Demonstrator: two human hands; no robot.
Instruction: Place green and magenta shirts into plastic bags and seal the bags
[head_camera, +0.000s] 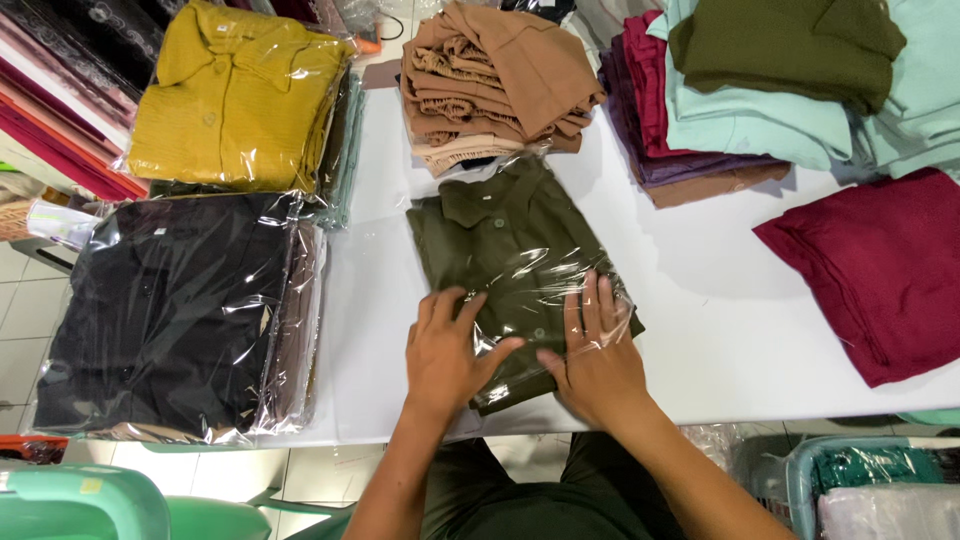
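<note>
I see both hands flat on an olive shirt (505, 260) in a clear plastic bag, lying near the front edge of the white table (720, 330), just below a stack of folded tan cloth (490, 75). My left hand (447, 352) presses the bag's lower left part, fingers spread and open, thumb reaching right toward the other hand; it grips nothing that I can make out. My right hand (597, 350) lies on the lower right corner, fingers stretched up over the crinkled plastic, palm down, likewise not closed around anything. The two thumbs nearly meet over the shirt's lower hem. To the left sits a black bagged shirt (165, 310) on top of a pile, and behind it a mustard bagged shirt (235, 95). On the right, well apart from my hands, a maroon cloth (880, 270) lies unbagged, and behind it a stack with mint cloth (760, 125) and a dark green piece (790, 45) on top. A green plastic chair (80, 505) shows at lower left
</note>
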